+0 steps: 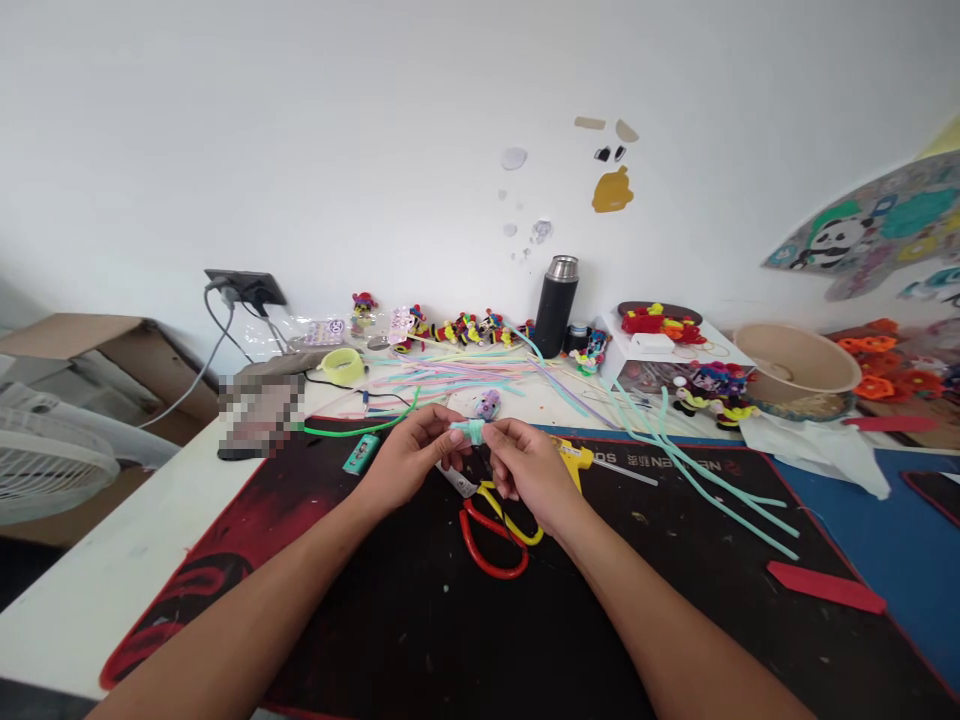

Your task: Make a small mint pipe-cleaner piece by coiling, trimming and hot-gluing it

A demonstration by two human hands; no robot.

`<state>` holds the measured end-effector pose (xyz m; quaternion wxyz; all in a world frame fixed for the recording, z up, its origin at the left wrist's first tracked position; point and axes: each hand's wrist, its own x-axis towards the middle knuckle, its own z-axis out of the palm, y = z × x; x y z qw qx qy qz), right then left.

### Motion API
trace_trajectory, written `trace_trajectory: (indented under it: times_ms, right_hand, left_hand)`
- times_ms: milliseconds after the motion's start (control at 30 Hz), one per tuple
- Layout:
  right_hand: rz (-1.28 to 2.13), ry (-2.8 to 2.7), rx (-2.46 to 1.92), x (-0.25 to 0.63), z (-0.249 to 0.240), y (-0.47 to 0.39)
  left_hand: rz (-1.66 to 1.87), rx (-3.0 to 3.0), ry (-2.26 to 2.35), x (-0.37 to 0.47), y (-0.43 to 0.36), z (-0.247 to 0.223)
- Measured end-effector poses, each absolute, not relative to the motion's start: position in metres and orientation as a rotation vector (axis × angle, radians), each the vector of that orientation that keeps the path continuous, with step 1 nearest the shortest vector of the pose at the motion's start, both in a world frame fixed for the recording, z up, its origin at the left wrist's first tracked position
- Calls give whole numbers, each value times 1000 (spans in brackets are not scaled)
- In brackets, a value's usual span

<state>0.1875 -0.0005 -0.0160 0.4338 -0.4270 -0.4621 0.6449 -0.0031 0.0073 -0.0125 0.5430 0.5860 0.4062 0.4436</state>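
Between my fingertips, over the middle of the dark mat (420,610), is a small coil of mint-green pipe cleaner (472,431). My left hand (415,447) pinches one end of it, and my right hand (527,458) pinches the other. Scissors (495,540) with one red and one yellow handle lie just below my hands, their blades partly hidden. A yellow glue gun (574,460) rests behind my right hand, mostly covered by it. Beyond my fingers sits a small purple piece (487,403), too small to make out.
Loose mint pipe cleaners (697,475) stretch over the mat's right side. Pastel pipe cleaners (457,372) lie at the back, near a black thermos (557,305) and several small dolls (465,328). A teal lighter-like item (361,453), yellow tape roll (343,367) and fan (52,455) are leftward.
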Motion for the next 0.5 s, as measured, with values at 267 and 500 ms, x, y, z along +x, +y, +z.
trace_trajectory:
  times_ms: [267,500]
  right_hand:
    - [1607,-1143,-1069,188,-17,0]
    - [1579,-1141,-1033,189,-18,2]
  left_hand:
    - [1024,1394,987,-4,8,-11]
    - [1043,1369,991,-4,9,-10]
